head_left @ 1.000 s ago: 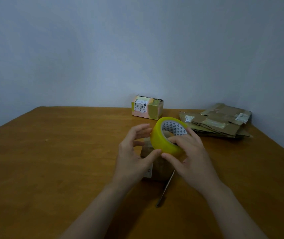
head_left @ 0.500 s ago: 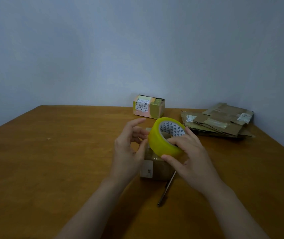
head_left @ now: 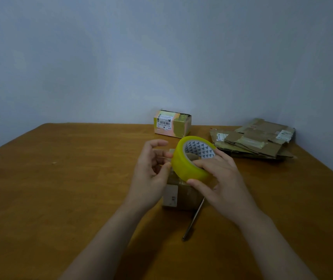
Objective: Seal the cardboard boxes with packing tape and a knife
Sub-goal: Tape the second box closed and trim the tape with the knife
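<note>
A right hand (head_left: pixel 226 182) grips a roll of yellow packing tape with a white, triangle-printed core (head_left: pixel 183 164). Its fingers are curled through the core and its thumb presses the outer yellow face, and it holds the roll tilted in the air. The left hand (head_left: pixel 149 178) sits just beside the roll. Its thumb tip and one curled fingertip touch the roll's left rim, and the forefinger is lifted clear (whether a loose tape end is pinched between them cannot be told).

Directly under both hands a small brown cardboard box with a pale label on its near side (head_left: pixel 183 196) rests on the brown wooden table (head_left: pixel 60 178). A slim grey metal knife (head_left: pixel 192 221) lies against the box's right near corner and points toward the viewer.

At the far edge by the wall stands a second small box with a barcode label and yellowish tape (head_left: pixel 171 124). To its right lies a pile of flattened brown cardboard (head_left: pixel 256 140).
</note>
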